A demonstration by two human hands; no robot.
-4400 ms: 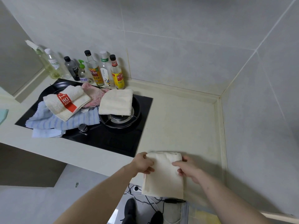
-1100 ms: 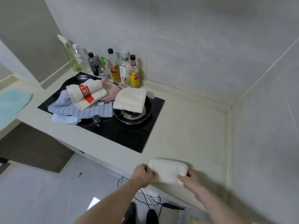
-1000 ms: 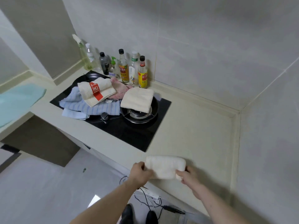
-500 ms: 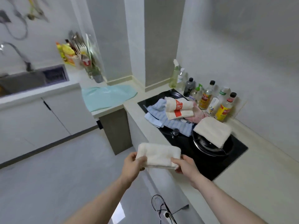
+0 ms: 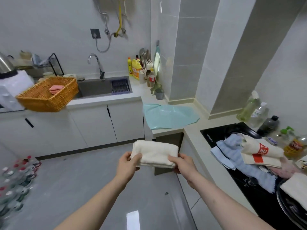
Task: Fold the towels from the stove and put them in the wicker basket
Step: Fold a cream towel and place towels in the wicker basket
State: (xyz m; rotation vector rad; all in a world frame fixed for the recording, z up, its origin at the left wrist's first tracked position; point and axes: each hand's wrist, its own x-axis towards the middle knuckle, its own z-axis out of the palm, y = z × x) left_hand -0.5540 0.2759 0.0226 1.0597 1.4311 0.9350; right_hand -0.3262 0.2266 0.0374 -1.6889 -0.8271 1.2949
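Carry step, by my judgement: folded cream towel [image 5: 155, 154] mid-frame over the floor, left hand [image 5: 127, 165] and right hand [image 5: 183, 165] fingers clamped on its ends. Next: cross to wicker basket [image 5: 48, 93], upper left tabletop.

A cream towel [image 5: 155, 154] is seen folded. The basket [image 5: 48, 94] is woven in golden-orange wicker, and a pink cloth [image 5: 56, 88] is seen inside. On the black stove [image 5: 232, 156], a blue striped towel [image 5: 240, 161] and a cream one with red print [image 5: 260, 151] are seen. A mint sheet [image 5: 169, 116] is seen.

Folded cream towel [image 5: 155, 154] midair; wicker basket [image 5: 48, 94] on far counter.
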